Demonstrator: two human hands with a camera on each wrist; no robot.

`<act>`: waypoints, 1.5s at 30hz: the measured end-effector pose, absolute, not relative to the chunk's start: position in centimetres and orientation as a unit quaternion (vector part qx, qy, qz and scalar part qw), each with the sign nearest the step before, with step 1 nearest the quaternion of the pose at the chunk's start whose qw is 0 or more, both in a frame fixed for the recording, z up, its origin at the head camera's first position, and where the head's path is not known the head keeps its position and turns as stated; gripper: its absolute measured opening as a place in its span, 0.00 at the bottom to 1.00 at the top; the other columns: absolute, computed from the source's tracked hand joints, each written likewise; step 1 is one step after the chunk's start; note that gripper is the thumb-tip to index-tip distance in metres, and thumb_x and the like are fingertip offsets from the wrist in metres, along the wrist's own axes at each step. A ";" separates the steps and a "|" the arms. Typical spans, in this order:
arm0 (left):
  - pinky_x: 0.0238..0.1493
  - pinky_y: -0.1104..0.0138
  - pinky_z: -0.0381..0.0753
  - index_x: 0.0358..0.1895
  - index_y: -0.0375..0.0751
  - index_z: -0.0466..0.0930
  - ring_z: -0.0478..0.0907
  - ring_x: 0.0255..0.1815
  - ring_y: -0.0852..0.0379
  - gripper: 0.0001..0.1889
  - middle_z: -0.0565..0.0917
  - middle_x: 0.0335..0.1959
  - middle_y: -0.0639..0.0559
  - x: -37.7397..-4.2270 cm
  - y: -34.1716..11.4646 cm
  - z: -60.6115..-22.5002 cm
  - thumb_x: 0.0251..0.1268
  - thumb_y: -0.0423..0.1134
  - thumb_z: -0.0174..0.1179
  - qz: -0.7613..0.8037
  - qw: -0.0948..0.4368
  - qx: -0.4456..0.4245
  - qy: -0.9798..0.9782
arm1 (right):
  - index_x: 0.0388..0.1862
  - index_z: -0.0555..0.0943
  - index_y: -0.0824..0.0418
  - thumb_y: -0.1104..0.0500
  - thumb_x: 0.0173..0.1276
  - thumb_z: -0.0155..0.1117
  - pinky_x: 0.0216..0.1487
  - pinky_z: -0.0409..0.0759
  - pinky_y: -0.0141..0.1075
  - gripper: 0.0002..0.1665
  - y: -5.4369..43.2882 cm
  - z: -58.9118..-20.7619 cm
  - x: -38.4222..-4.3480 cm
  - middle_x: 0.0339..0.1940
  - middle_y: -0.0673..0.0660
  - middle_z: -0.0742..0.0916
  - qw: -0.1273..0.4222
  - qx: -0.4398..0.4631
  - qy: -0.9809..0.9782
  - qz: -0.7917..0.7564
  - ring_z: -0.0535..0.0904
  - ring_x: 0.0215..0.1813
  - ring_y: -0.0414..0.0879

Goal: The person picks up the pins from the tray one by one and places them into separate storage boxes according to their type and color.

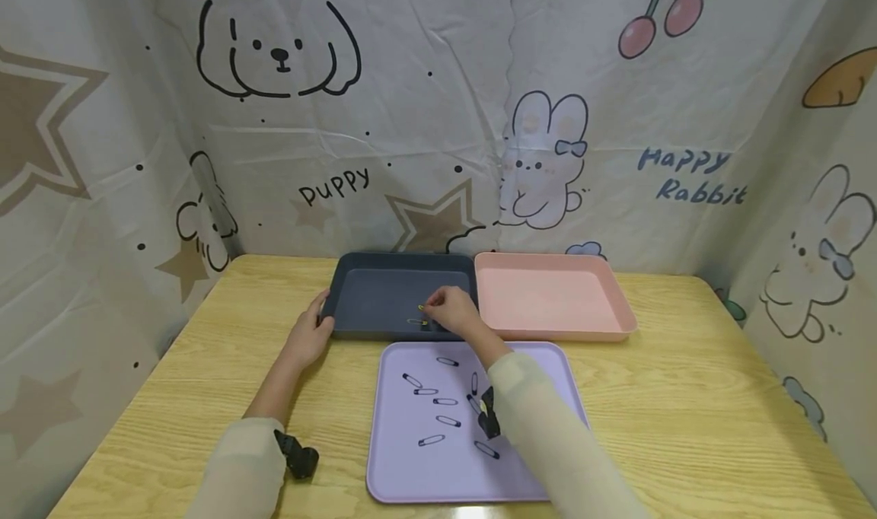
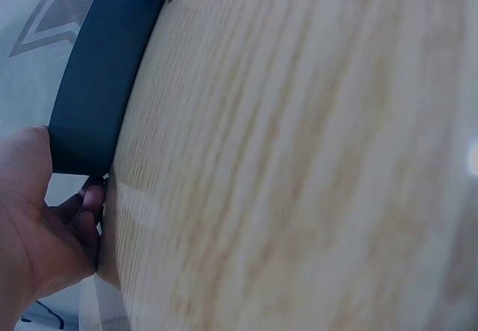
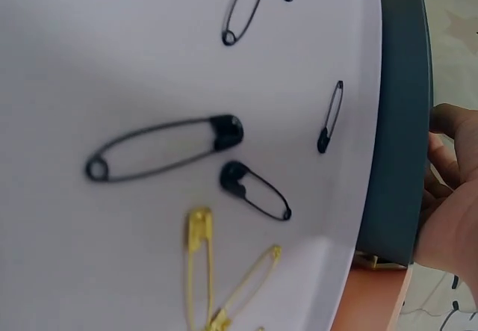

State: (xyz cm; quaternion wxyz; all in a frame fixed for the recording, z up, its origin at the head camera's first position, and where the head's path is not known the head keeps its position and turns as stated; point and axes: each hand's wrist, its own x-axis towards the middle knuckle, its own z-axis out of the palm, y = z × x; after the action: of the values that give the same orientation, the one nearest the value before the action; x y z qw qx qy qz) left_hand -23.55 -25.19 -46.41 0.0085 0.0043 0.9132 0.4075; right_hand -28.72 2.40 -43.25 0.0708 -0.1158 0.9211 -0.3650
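In the head view my right hand (image 1: 452, 310) is over the front right part of a dark blue tray (image 1: 370, 298). Its fingertips pinch a small yellow safety pin (image 1: 421, 307); a second yellow-headed safety pin (image 1: 418, 322) lies just below on the tray floor. My left hand (image 1: 308, 340) holds the tray's front left corner, thumb on the front and fingers along the side. The left wrist view has that hand (image 2: 37, 219) around the dark tray's end (image 2: 97, 99). Behind the tray wall in the right wrist view, the right hand's (image 3: 455, 189) fingertips are hidden.
A lilac tray (image 1: 374, 458) in front bears several black safety pins (image 1: 432, 440); yellow safety pins (image 3: 199, 256) lie on it in the right wrist view. A pink tray (image 1: 548, 294) adjoins the dark one on the right. Behind the wooden table (image 1: 685, 397) hangs a patterned cloth (image 1: 438, 123).
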 end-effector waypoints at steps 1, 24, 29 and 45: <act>0.61 0.42 0.61 0.75 0.40 0.41 0.62 0.63 0.33 0.31 0.66 0.61 0.26 -23.5 -25.1 -46.4 0.70 0.39 0.35 0.407 0.008 0.006 0.913 | 0.37 0.82 0.60 0.55 0.62 0.62 0.41 0.76 0.37 0.09 2.5 -43.2 -28.8 0.36 0.55 0.85 0.067 -0.115 0.922 -0.364 0.79 0.38 0.46; 0.57 0.45 0.63 0.75 0.40 0.42 0.64 0.56 0.38 0.31 0.67 0.59 0.26 -23.6 -25.1 -46.3 0.70 0.39 0.36 0.402 0.005 0.009 0.915 | 0.36 0.83 0.59 0.55 0.61 0.63 0.38 0.74 0.35 0.09 6.4 -40.6 -27.4 0.35 0.54 0.84 0.050 -0.185 0.922 -0.335 0.77 0.36 0.44; 0.59 0.43 0.62 0.75 0.39 0.41 0.65 0.57 0.37 0.31 0.67 0.59 0.26 -23.5 -25.0 -46.2 0.70 0.39 0.36 0.405 0.007 0.010 0.914 | 0.35 0.82 0.58 0.55 0.61 0.63 0.34 0.72 0.33 0.08 7.5 -40.5 -26.9 0.31 0.52 0.83 0.056 -0.185 0.923 -0.333 0.75 0.33 0.42; 0.65 0.41 0.56 0.75 0.39 0.40 0.57 0.67 0.31 0.31 0.61 0.65 0.24 -23.5 -25.0 -46.3 0.70 0.39 0.35 0.402 0.016 0.006 0.915 | 0.30 0.83 0.58 0.58 0.59 0.64 0.28 0.68 0.31 0.05 11.4 -40.3 -24.4 0.24 0.51 0.79 0.037 -0.200 0.921 -0.333 0.70 0.28 0.41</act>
State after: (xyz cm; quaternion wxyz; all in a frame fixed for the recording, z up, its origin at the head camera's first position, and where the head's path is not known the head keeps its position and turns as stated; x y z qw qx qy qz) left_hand -23.53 -25.00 -46.33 0.0160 0.0057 0.9154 0.4022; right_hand -24.40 11.45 -40.31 0.0370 -0.2000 0.9206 -0.3332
